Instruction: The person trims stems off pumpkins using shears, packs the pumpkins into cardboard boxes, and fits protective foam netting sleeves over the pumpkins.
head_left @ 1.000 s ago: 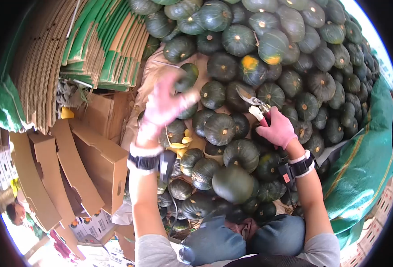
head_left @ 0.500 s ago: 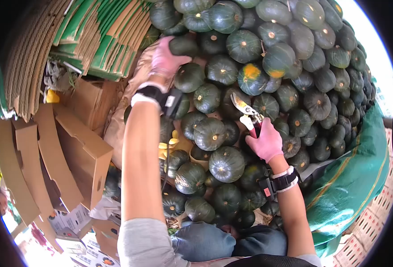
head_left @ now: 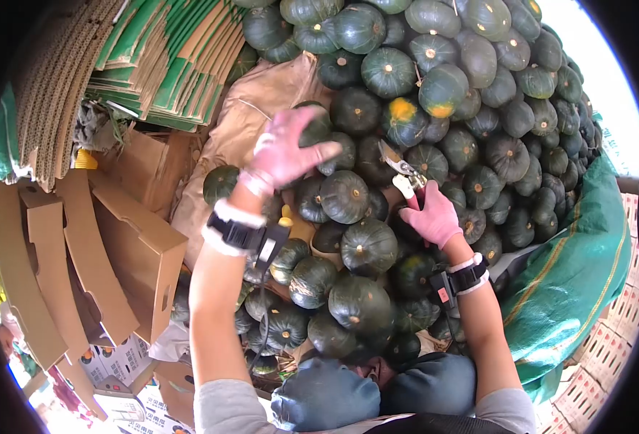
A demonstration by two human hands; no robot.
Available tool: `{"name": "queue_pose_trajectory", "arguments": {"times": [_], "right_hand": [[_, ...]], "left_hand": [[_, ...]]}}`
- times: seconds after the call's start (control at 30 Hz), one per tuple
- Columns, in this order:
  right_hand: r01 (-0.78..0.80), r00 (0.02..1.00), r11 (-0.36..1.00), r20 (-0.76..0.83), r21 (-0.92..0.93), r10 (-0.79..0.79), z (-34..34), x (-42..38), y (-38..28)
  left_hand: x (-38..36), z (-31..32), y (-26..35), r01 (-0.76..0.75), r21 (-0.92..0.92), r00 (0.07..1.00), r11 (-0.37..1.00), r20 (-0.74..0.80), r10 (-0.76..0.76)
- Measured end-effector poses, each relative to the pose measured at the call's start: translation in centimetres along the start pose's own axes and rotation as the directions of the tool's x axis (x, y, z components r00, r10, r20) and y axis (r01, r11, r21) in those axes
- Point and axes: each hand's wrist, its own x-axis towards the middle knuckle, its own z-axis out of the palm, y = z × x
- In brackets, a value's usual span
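Two gloved hands — the left hand (head_left: 284,155) and the right hand (head_left: 433,217) — one pair of pruning shears (head_left: 404,176), two wrist straps, dozens of dark green squashes (head_left: 366,246) beyond exact counting, and many stacked flat cartons (head_left: 167,65).

Squashes (head_left: 366,246) packed tight — the only gap, seemingly, over brown paper (head_left: 261,101).
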Motion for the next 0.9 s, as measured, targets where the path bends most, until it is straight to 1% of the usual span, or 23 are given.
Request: {"name": "queue_pose_trajectory", "arguments": {"times": [0.03, 0.07, 0.17, 0.2, 0.23, 0.27, 0.3, 0.33, 0.37, 0.4, 0.43, 0.47, 0.5, 0.53, 0.57, 0.6, 0.67, 0.77, 0.87, 0.9], "right_hand": [[0.007, 0.999, 0.997, -0.032, -0.071, -0.009, 0.3, 0.3, 0.5], [-0.016, 1.0, 0.994, -0.027, -0.104, 0.013, 0.2, 0.2, 0.1], [-0.014, 0.999, 0.989, -0.036, -0.146, 0.009, 0.3, 0.1, 0.1], [-0.016, 1.0, 0.99, -0.028, -0.14, 0.012, 0.1, 0.1, -0.1], [-0.019, 1.0, 0.991, -0.019, -0.132, 0.017, 0.0, 0.0, -0.2], [-0.015, 1.0, 0.992, -0.017, -0.126, 0.013, 0.0, -0.1, -0.1], [-0.009, 1.0, 0.992, -0.018, -0.122, 0.007, -0.1, 0.1, 0.1], [-0.006, 1.0, 0.993, -0.018, -0.114, 0.004, 0.0, 0.2, 0.3], [-0.018, 1.0, 0.993, -0.009, -0.117, 0.017, -0.4, -0.1, 0.0], [-0.008, 1.0, 0.996, -0.002, -0.091, 0.008, -0.6, -0.1, 0.0], [-0.001, 1.0, 0.998, 0.007, -0.069, 0.002, -0.8, -0.1, 0.1], [0.005, 1.0, 0.999, 0.023, -0.048, -0.004, -0.7, -0.2, 0.2], [-0.029, 0.999, 0.998, 0.038, -0.052, 0.031, -0.7, -0.1, 0.1], [-0.026, 0.999, 0.998, 0.025, -0.065, 0.028, -0.6, -0.1, 0.0], [-0.021, 1.0, 0.997, 0.01, -0.08, 0.022, -0.4, 0.0, 0.0], [-0.018, 1.0, 0.995, -0.003, -0.098, 0.018, -0.3, 0.0, 0.0], [-0.031, 0.999, 0.994, -0.013, -0.103, 0.03, -0.2, 0.1, -0.3], [-0.03, 0.999, 0.994, -0.028, -0.101, 0.027, 0.3, 0.4, 0.1], [-0.083, 0.997, 0.983, -0.016, -0.167, 0.081, 0.0, 0.3, -0.6], [-0.05, 0.999, 0.984, -0.025, -0.173, 0.047, 0.0, 0.2, -0.5]], "left_hand": [[1.3, 0.8, -1.3, 0.111, 0.001, 0.993, 0.994, 0.039, -0.111], [2.4, 1.6, -2.5, 0.22, 0.006, 0.972, 0.975, 0.082, -0.22], [3.8, 4.3, -2.4, 0.406, 0.062, 0.913, 0.912, -0.07, -0.402], [3.9, 4.4, -2.9, 0.365, -0.132, 0.928, 0.922, -0.029, -0.372], [3.8, 4.0, -3.7, 0.318, -0.322, 0.943, 0.892, 0.01, -0.333], [3.9, 3.5, -4.4, 0.267, -0.502, 0.957, 0.823, 0.041, -0.286], [3.5, 3.2, -4.4, 0.174, -0.758, 0.975, 0.629, 0.044, -0.216], [2.4, 1.5, -2.7, 0.161, -0.866, 0.983, 0.472, 0.096, -0.159], [1.3, -0.4, -0.8, 0.158, -0.879, 0.983, 0.45, 0.181, 0.008], [0.8, -1.7, 0.0, 0.164, -0.89, 0.951, 0.425, 0.258, 0.173], [1.5, -2.0, -1.5, 0.171, -0.873, 0.852, 0.457, 0.364, 0.377], [1.9, -2.1, -2.7, 0.175, -0.857, 0.701, 0.485, 0.454, 0.55], [2.3, -3.1, -0.8, 0.234, -0.81, 0.757, 0.537, 0.499, 0.423], [3.1, -2.8, 0.7, 0.317, -0.646, 0.863, 0.694, 0.501, 0.072], [4.4, -0.8, -0.2, 0.158, -0.58, 0.966, 0.799, 0.259, -0.003], [6.0, 1.8, -1.8, 0.03, -0.461, 0.999, 0.887, -0.01, -0.038], [8.8, 5.5, -3.0, 0.219, -0.293, 0.961, 0.931, -0.101, -0.258], [10.0, 8.9, -0.7, 0.446, -0.348, 0.887, 0.825, 0.047, -0.46], [11.4, 10.5, -3.5, 0.418, -0.48, 0.907, 0.771, 0.171, -0.385], [11.8, 10.8, -3.9, 0.438, -0.412, 0.898, 0.799, 0.154, -0.413]]}}
